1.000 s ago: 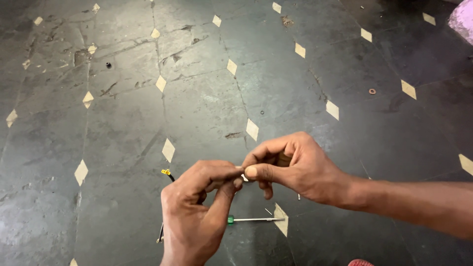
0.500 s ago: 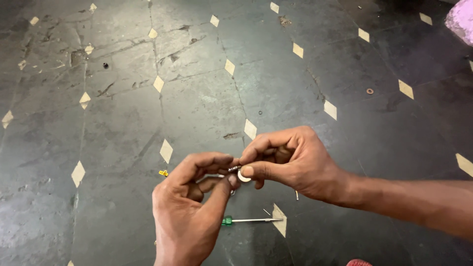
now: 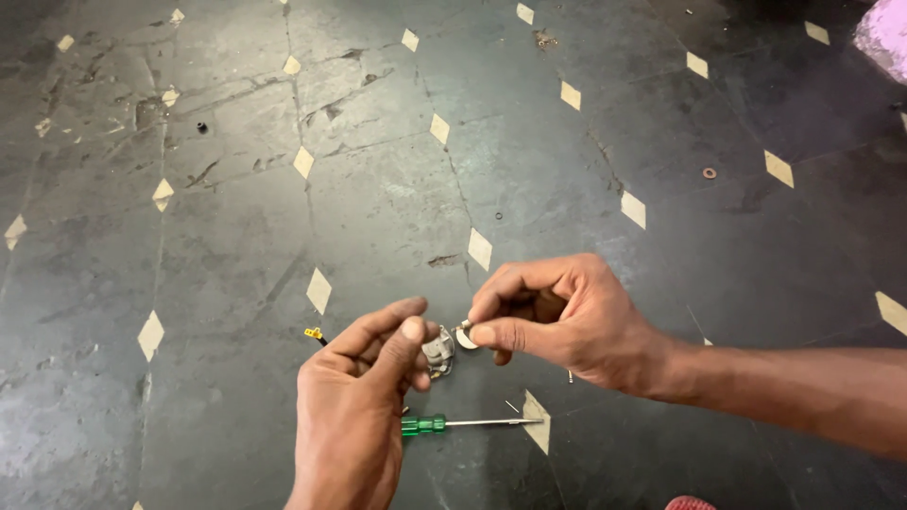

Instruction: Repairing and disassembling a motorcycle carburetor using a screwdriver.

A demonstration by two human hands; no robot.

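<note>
head view: small metal part (image 3: 438, 351) pinched between left hand (image 3: 354, 416), right hand (image 3: 557, 316).

Left hand (image 3: 354, 416) pinches a small grey metal part (image 3: 438, 350); right hand (image 3: 557, 316) holds a small round silver disc (image 3: 466, 337) beside it, above a green-handled screwdriver (image 3: 468, 423) on the dark stone floor (image 3: 236, 236).

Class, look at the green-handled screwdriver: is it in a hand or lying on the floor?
Lying flat on the floor: the screwdriver rests below both hands, touched by neither left hand nor right hand.
</note>
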